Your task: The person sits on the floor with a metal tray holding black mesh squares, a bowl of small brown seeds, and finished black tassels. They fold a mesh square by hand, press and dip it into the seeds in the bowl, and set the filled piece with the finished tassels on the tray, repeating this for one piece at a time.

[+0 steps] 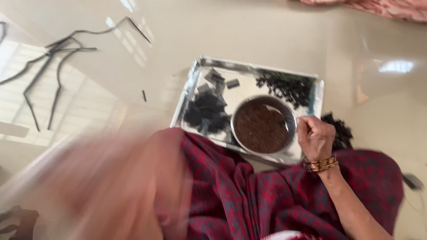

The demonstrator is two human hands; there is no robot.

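My right hand [315, 137], with gold bangles on the wrist, grips the right rim of a round steel bowl [289, 116] filled with fine dark brown grains. The bowl stands in a shiny rectangular steel tray [189, 91] on the floor in front of my lap. Black flat pieces [207, 111] lie in the tray's left part and small black bits [287, 89] in its far right corner. My left hand [104, 186] is a large blur at the lower left, close to the camera; its fingers cannot be made out.
Dark red patterned cloth [249, 195] covers my lap. Thin black bent strips [53, 58] lie on the glossy pale floor at the upper left. More black bits [340, 131] lie just right of the tray. Pink cloth [387, 8] shows at the top right.
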